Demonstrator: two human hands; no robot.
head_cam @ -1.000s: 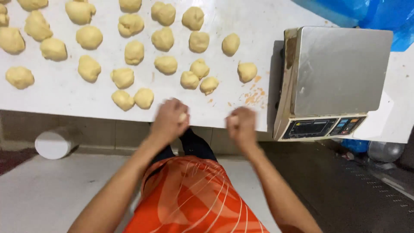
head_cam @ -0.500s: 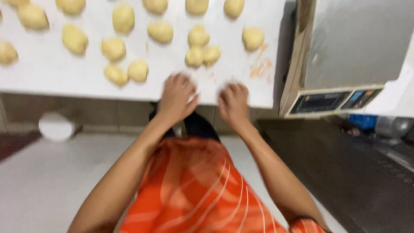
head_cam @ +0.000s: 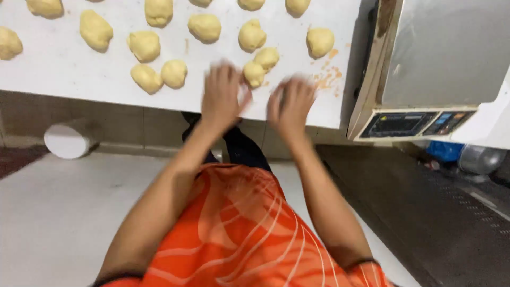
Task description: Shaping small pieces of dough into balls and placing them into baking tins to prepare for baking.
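**Hands over the near table edge, dough close by**

On the white table (head_cam: 64, 64), the left hand (head_cam: 222, 95) and right hand (head_cam: 291, 103) hover with fingers spread, holding nothing. Two small dough balls (head_cam: 260, 66) sit just beyond them. A careless sweep could likely knock these off the near edge. A scale (head_cam: 441, 58) stands right.

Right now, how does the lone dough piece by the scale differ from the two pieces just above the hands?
The lone piece sits by itself near the orange crumbs; the pair touch each other. The lone piece looks slightly larger than either of the pair. The pair lie right by the left hand; the lone piece is farther, above the right hand. All are pale yellow lumps.
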